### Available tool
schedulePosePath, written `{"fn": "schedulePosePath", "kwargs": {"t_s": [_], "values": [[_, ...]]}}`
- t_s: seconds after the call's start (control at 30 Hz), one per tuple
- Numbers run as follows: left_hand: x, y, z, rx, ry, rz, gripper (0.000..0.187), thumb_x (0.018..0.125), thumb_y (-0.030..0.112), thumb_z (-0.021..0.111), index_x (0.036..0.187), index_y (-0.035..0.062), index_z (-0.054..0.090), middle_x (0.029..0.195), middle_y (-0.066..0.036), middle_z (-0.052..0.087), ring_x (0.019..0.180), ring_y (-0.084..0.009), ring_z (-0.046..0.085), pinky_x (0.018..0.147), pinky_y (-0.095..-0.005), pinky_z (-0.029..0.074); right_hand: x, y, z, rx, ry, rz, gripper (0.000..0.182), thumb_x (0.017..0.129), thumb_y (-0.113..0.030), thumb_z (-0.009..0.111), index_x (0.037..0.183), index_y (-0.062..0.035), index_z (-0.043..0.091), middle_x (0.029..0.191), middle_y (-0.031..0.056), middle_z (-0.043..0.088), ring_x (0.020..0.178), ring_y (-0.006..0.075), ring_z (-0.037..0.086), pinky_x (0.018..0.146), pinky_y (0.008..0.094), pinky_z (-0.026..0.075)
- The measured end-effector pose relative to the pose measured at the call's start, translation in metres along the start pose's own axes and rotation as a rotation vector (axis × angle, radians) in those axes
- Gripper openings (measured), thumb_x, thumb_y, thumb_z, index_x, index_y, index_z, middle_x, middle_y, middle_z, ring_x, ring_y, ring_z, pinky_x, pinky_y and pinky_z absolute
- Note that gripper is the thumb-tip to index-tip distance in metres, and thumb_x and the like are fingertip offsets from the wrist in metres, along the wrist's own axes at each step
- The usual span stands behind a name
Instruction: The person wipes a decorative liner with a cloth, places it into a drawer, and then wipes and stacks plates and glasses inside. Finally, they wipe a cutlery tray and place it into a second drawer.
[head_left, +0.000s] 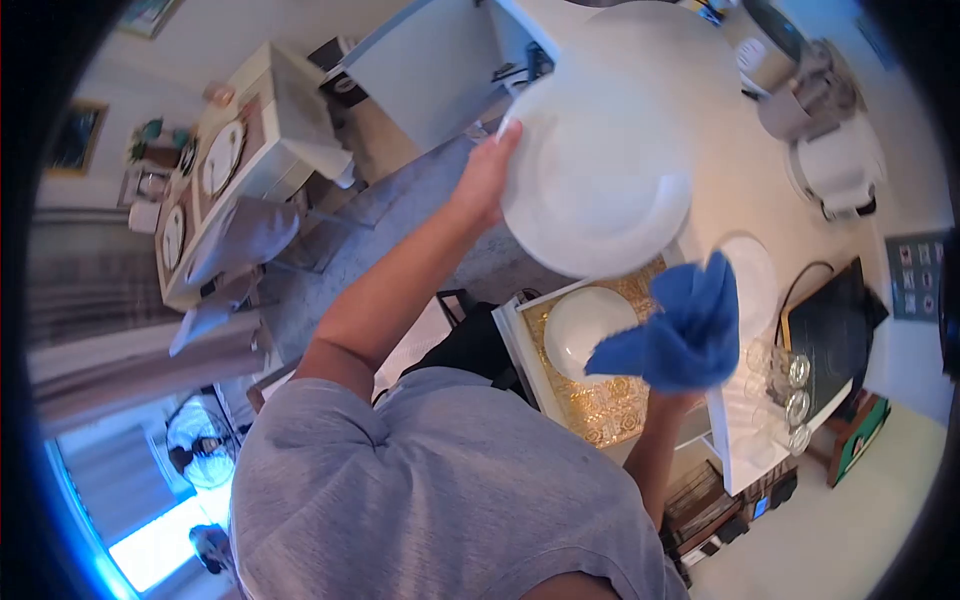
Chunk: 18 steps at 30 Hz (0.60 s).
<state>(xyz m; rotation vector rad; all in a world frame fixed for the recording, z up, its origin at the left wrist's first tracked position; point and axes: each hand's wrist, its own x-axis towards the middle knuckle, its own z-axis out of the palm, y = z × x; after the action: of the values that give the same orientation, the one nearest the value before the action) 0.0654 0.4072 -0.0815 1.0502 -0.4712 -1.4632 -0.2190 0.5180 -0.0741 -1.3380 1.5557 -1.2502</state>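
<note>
My left hand (pixel 486 178) grips the left rim of a large white plate (pixel 590 170), held up tilted in front of me. A blue cloth (pixel 690 330) is bunched over my right hand (pixel 678 402); it hides the fingers, and the cloth is apart from the raised plate. Below the two hands is a pulled-out drawer (pixel 530 352) with a shiny gold patterned liner (pixel 610 425). Inside it lies another white plate (pixel 588 322), partly covered by the cloth in my view.
On the white counter (pixel 720 180) to the right lie a white plate (pixel 752 268) and several clear glasses (pixel 797 405). A dark flat panel (pixel 825 335) and a white appliance (pixel 838 168) stand farther right. At the left is a dining table (pixel 262 150) with set plates.
</note>
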Motion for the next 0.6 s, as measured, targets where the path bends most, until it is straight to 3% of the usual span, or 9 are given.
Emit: {"fn": "schedulePosePath", "kwargs": {"t_s": [0.07,0.13,0.2,0.27,0.37,0.43,0.57,0.6], "values": [[-0.033,-0.007,-0.013,0.05,0.037,-0.063,0.043,0.091,0.037,0.049,0.116,0.002,0.05,0.103,-0.011,0.06,0.088,-0.0207,0.061,0.077,-0.0383,0.052,0.032,-0.009,0.02,-0.414,-0.142,-0.414,0.08,0.068,-0.029,0.076,0.131,-0.0011,0.036,0.134,0.0203,0.036,0.122,0.0333,0.038,0.098,0.0419,0.035],[-0.058,-0.024,-0.017,0.103,0.04,-0.15,0.044,0.09,0.039,0.05,0.113,0.0019,0.052,0.099,-0.01,0.062,0.086,-0.018,0.062,0.074,-0.0354,0.053,0.057,0.012,0.053,-0.441,-0.304,-0.403,0.091,0.062,-0.044,0.076,0.133,-0.0036,0.035,0.14,0.0239,0.024,0.129,0.0388,0.025,0.103,0.0489,0.024],[-0.069,-0.046,-0.016,0.112,-0.039,-0.22,0.041,0.091,0.039,0.049,0.108,0.0019,0.055,0.096,-0.009,0.062,0.086,-0.0159,0.061,0.073,-0.033,0.052,0.057,0.01,0.096,-0.665,-0.276,-0.383,0.092,0.06,-0.057,0.071,0.133,-0.0123,0.037,0.142,0.0203,0.024,0.13,0.0456,0.019,0.102,0.0591,0.015],[-0.064,-0.065,-0.025,0.065,-0.072,-0.225,0.039,0.091,0.038,0.049,0.107,0.002,0.055,0.096,-0.008,0.062,0.084,-0.0154,0.061,0.073,-0.032,0.052,0.026,0.004,0.127,-0.609,-0.333,-0.511,0.079,0.066,-0.051,0.068,0.132,-0.0163,0.04,0.142,0.0188,0.025,0.13,0.0453,0.019,0.101,0.0623,0.014],[-0.06,-0.065,-0.018,0.019,-0.041,-0.229,0.037,0.092,0.036,0.047,0.104,0.0022,0.057,0.097,-0.009,0.063,0.083,-0.0156,0.062,0.075,-0.0309,0.051,-0.02,0.033,0.109,-0.498,-0.337,-0.467,0.067,0.071,-0.039,0.067,0.13,-0.0188,0.043,0.14,0.0184,0.028,0.128,0.046,0.021,0.102,0.0622,0.014],[-0.07,-0.058,-0.003,0.04,-0.058,-0.286,0.037,0.092,0.036,0.048,0.104,0.0023,0.057,0.097,-0.009,0.063,0.084,-0.016,0.062,0.074,-0.0311,0.051,-0.049,0.043,0.059,-0.535,-0.619,-0.55,0.057,0.076,-0.032,0.061,0.128,-0.014,0.046,0.136,0.0191,0.033,0.128,0.0436,0.024,0.104,0.0571,0.014],[-0.067,-0.077,0.009,0.151,-0.146,-0.373,0.037,0.091,0.036,0.051,0.104,0.0019,0.057,0.097,-0.009,0.063,0.083,-0.0171,0.063,0.073,-0.0321,0.052,-0.029,0.09,0.001,-0.752,-0.356,-0.313,0.054,0.076,-0.026,0.062,0.127,-0.0132,0.047,0.135,0.0188,0.035,0.128,0.0429,0.025,0.104,0.0555,0.015],[-0.069,-0.085,0.016,0.159,-0.183,-0.397,0.037,0.091,0.036,0.051,0.104,0.0019,0.057,0.097,-0.009,0.063,0.083,-0.0171,0.063,0.073,-0.0321,0.052,-0.013,0.086,0.004,-0.699,-0.175,-0.28,0.055,0.076,-0.024,0.062,0.127,-0.0131,0.046,0.135,0.0189,0.035,0.128,0.0425,0.026,0.105,0.055,0.015]]}}
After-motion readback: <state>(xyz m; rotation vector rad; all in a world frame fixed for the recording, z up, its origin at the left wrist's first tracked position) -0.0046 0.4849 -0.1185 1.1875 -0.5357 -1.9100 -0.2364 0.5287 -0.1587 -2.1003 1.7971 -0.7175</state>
